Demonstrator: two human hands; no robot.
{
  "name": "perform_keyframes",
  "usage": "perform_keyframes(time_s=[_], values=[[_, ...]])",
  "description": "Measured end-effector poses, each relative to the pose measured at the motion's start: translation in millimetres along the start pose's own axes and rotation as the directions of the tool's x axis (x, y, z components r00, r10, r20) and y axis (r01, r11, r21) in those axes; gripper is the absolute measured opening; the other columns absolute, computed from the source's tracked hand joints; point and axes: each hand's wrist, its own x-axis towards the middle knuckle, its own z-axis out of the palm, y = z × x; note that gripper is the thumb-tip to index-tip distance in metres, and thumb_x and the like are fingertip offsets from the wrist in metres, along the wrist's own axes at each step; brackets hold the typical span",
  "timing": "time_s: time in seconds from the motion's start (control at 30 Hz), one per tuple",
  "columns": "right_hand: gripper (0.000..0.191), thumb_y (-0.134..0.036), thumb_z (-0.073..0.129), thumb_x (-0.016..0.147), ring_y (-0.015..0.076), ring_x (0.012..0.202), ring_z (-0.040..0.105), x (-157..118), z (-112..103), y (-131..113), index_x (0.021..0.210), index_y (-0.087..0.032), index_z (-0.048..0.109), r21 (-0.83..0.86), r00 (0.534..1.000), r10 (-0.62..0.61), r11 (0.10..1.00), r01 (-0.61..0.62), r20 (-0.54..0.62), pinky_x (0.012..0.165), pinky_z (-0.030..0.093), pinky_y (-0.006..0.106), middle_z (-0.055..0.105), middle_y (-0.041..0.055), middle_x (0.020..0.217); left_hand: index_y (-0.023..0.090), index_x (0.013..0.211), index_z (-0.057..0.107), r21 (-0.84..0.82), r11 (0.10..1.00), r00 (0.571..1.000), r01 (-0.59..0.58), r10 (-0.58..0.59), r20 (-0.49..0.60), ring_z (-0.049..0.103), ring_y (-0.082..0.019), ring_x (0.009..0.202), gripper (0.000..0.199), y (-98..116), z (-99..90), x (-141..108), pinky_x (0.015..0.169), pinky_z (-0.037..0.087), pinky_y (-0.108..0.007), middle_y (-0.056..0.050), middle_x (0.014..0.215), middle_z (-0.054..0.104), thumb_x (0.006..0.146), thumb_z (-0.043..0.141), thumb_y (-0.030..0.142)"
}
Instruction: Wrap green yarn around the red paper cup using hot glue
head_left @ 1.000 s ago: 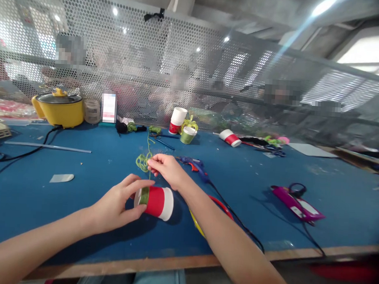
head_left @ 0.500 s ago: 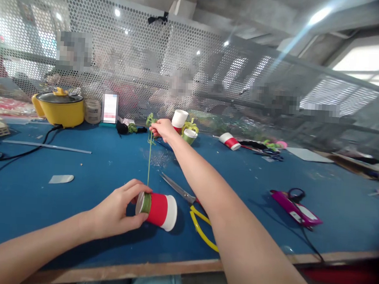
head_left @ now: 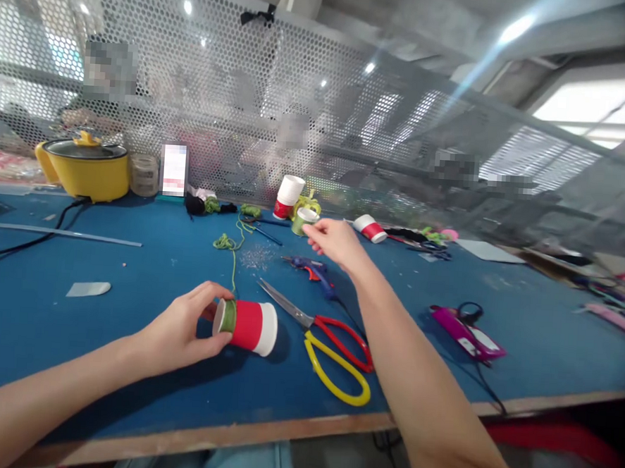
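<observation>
My left hand (head_left: 193, 322) is wrapped round the narrow end of a paper cup (head_left: 247, 327) lying on its side. This cup is white with a red band, and green yarn (head_left: 228, 316) is wound near its base. From there a strand runs up the table to a loose tangle of green yarn (head_left: 227, 242). My right hand (head_left: 337, 241) is in the air with nothing visible in its loosely bent fingers. It is in front of a small green-wrapped cup (head_left: 303, 221), just above a blue glue gun (head_left: 313, 268). Whether it touches the cup I cannot tell.
Large scissors (head_left: 312, 324) with red and yellow handles lie open between my arms. A purple device (head_left: 468, 335) with a cord lies at the right. Stacked cups (head_left: 288, 196), another red-banded cup (head_left: 370, 228) and a yellow pot (head_left: 86, 169) are along the mesh partition.
My right hand has let go of the green yarn and moved right, towards the green-wrapped cup and glue gun. The yarn now lies slack on the table. My left hand keeps hold of the cup.
</observation>
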Motion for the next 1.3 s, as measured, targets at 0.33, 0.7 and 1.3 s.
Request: perform_keyframes(time_s=[0.33,0.7,1.3], values=[[0.017,-0.010,0.067,0.053,0.0203,0.063,0.063,-15,39,60,0.047,-0.019,0.054,-0.110,0.963,0.249,0.965,-0.237,0.102,0.052,0.039,0.024,0.062,0.0071,0.052,0.020,0.106,0.042,0.084,0.996,0.999,-0.021,0.024,-0.042,0.061,-0.017,0.083,0.033,-7,-3.0,1,0.075,0.054,-0.032,-0.005,0.097,0.057,0.075,0.055,0.021],[0.017,-0.031,0.060,0.070,0.0093,0.048,0.047,-56,10,10,0.069,-0.015,0.053,0.563,0.981,-0.061,0.825,-0.053,0.182,0.049,0.039,0.022,0.050,-0.0032,0.051,0.019,0.110,0.041,0.223,0.969,0.993,-0.108,0.116,-0.023,0.056,-0.020,0.094,0.035,-13,-12.9,1,0.082,0.050,-0.035,-0.009,0.108,0.053,0.077,0.055,0.022],[0.015,-0.032,0.060,0.074,0.0154,0.062,0.057,-100,8,-23,0.071,-0.018,0.064,0.440,0.905,-0.342,0.874,0.206,0.254,0.058,0.045,0.026,0.066,0.0006,0.069,0.019,0.110,0.041,0.326,0.930,0.983,-0.170,0.184,-0.013,0.051,-0.020,0.107,0.033,-12,-18.4,5,0.088,0.046,-0.031,-0.009,0.114,0.051,0.080,0.054,0.021]])
